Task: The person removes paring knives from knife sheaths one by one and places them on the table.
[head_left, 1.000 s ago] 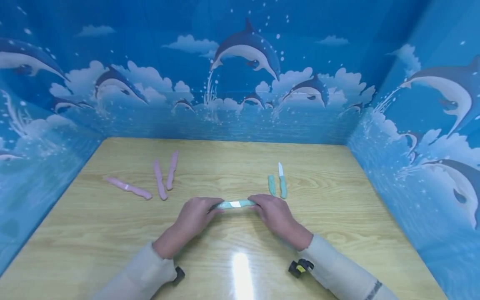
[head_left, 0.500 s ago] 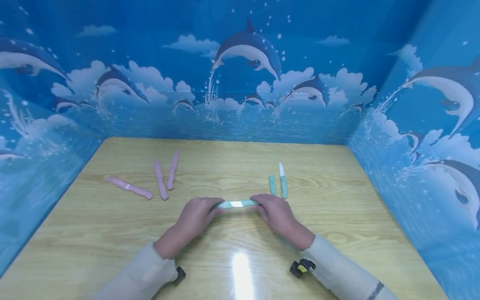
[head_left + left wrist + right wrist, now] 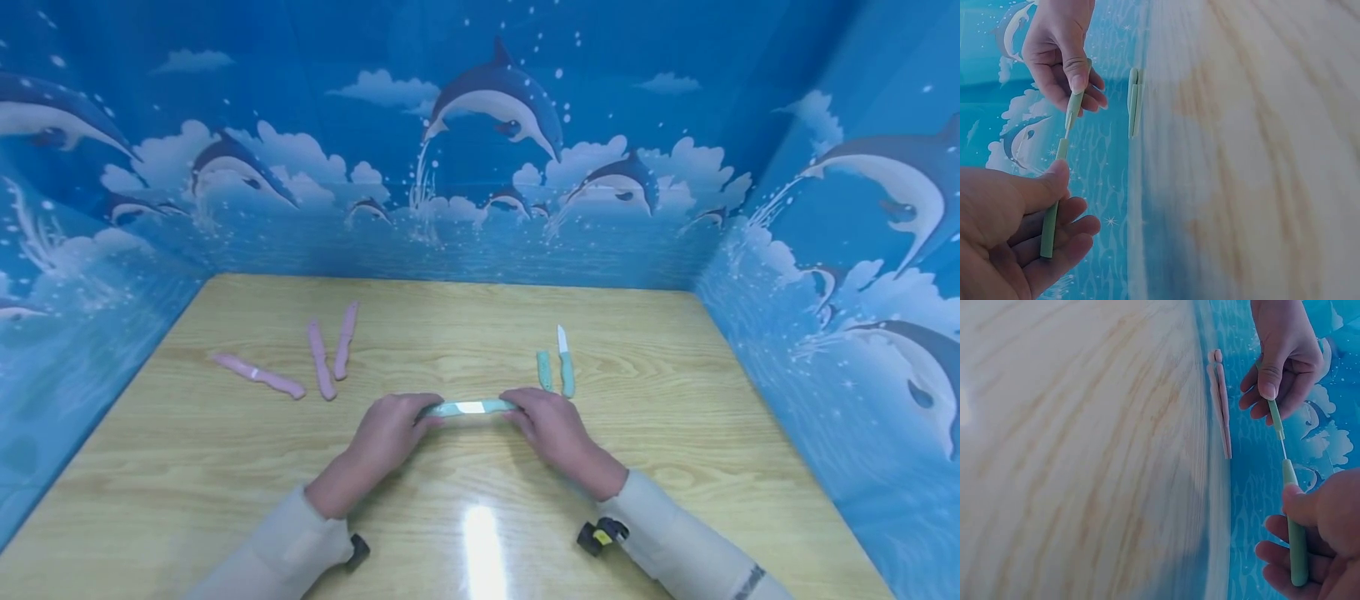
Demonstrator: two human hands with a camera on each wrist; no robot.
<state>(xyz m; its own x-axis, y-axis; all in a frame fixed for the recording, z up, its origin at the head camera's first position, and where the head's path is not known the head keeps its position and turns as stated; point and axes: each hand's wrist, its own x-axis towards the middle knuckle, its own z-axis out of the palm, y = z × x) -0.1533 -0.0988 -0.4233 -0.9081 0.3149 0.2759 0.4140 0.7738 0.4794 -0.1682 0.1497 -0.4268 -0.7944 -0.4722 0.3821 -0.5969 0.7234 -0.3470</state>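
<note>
Near the tabletop's front edge, centre, the left hand (image 3: 386, 433) grips the green sheath (image 3: 448, 409) and the right hand (image 3: 551, 429) the knife (image 3: 491, 406) handle, as a second ago; the bare blade between looks unchanged, so sheathing has hardly advanced. Beyond lie a green knife (image 3: 566, 363) and pink knives (image 3: 330, 346).

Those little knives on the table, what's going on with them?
A person holds a green knife over the wooden table, the left hand pinching one end, the right hand the other. A strip of white blade shows between handle and sheath, so the sheath is partly off. Behind the right hand lie a bare green knife and its sheath. Three pink pieces lie to the left.
</note>
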